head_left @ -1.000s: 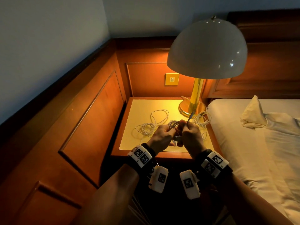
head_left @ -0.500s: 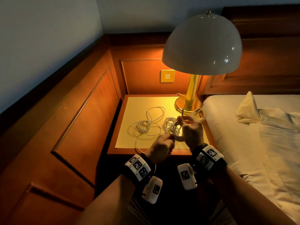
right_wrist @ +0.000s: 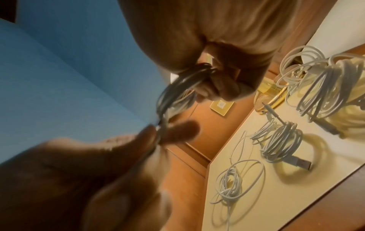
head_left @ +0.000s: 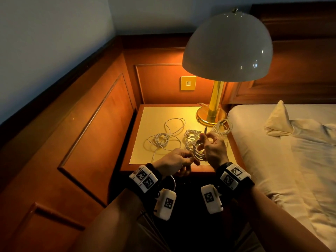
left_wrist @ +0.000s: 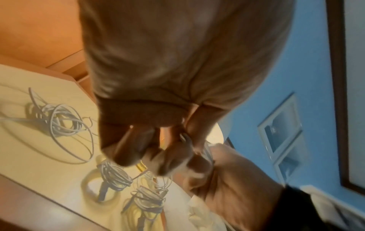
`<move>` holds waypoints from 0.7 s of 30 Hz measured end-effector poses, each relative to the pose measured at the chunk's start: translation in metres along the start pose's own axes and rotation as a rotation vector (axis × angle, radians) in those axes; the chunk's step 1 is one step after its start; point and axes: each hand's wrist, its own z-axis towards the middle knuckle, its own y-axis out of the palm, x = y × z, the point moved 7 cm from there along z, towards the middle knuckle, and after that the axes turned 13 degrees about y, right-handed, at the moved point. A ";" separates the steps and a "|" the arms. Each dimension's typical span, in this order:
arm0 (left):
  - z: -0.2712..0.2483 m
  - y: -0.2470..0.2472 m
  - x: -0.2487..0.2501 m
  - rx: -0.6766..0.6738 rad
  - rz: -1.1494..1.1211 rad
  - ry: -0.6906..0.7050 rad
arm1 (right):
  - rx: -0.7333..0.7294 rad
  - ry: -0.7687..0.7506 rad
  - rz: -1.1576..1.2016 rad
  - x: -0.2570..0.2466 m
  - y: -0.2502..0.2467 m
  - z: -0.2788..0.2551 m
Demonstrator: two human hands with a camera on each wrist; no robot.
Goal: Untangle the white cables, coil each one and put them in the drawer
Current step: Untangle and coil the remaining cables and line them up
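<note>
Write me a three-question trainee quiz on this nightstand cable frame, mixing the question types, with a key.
1. True or false: the coil being worked on lies flat on the nightstand, untouched.
2. Multiple choice: the loose, still messy cable lies A) on the bed; B) on the nightstand's left part; C) in the person's lap.
3. Fill in: the right hand holds the coil, while the left hand pinches its ____ side.

Key
1. False: both hands hold it above the nightstand's front edge.
2. B. Wrapped bundles lie further right, towards the lamp base.
3. Near (the side towards the person).
</note>
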 end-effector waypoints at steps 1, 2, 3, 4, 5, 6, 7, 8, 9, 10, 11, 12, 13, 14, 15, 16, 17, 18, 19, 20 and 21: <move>-0.001 -0.002 -0.002 0.043 0.035 0.004 | 0.005 -0.003 -0.020 0.001 -0.002 0.003; -0.002 -0.003 -0.003 0.083 0.060 0.022 | 0.018 0.000 -0.039 0.003 -0.006 0.008; -0.003 0.000 -0.002 0.107 0.074 0.044 | 0.029 0.007 -0.054 0.005 -0.009 0.012; -0.004 0.004 0.000 0.109 0.076 0.063 | 0.034 0.015 -0.059 0.007 -0.011 0.016; -0.005 0.008 0.002 0.097 0.074 0.079 | 0.033 0.023 -0.056 0.010 -0.011 0.018; -0.005 0.010 0.003 0.080 0.073 0.092 | 0.028 0.032 -0.046 0.012 -0.010 0.019; -0.006 0.010 0.004 0.065 0.077 0.098 | 0.023 0.043 -0.031 0.013 -0.007 0.019; -0.007 0.007 0.003 0.052 0.090 0.092 | 0.018 0.053 -0.021 0.014 -0.005 0.019; -0.008 0.004 0.002 0.043 0.117 0.075 | 0.014 0.058 -0.024 0.015 -0.004 0.018; -0.010 0.001 0.000 0.040 0.159 0.057 | 0.009 0.052 -0.035 0.016 -0.004 0.018; -0.011 0.000 -0.001 0.043 0.203 0.052 | 0.002 0.048 -0.045 0.017 -0.003 0.018; -0.012 0.001 0.000 0.044 0.230 0.060 | -0.003 0.052 -0.042 0.019 -0.002 0.018; -0.013 0.002 0.003 0.037 0.231 0.075 | -0.007 0.061 -0.025 0.021 0.000 0.019; -0.013 0.003 0.005 0.026 0.209 0.093 | -0.008 0.063 -0.010 0.021 0.001 0.018; -0.014 0.001 0.007 0.022 0.174 0.107 | -0.008 0.051 -0.005 0.020 0.002 0.018; -0.015 -0.005 0.006 0.035 0.141 0.109 | -0.006 0.033 -0.010 0.018 0.003 0.018; -0.016 -0.013 0.003 0.071 0.121 0.096 | -0.002 0.014 -0.022 0.017 0.003 0.018; -0.018 -0.021 -0.002 0.121 0.121 0.075 | 0.003 -0.002 -0.041 0.016 0.002 0.019; -0.019 -0.024 -0.006 0.167 0.141 0.059 | 0.008 -0.015 -0.059 0.015 0.002 0.020; -0.020 -0.023 -0.009 0.194 0.166 0.055 | 0.011 -0.020 -0.070 0.016 0.002 0.021; -0.019 -0.018 -0.010 0.195 0.183 0.064 | 0.014 -0.012 -0.069 0.017 0.003 0.023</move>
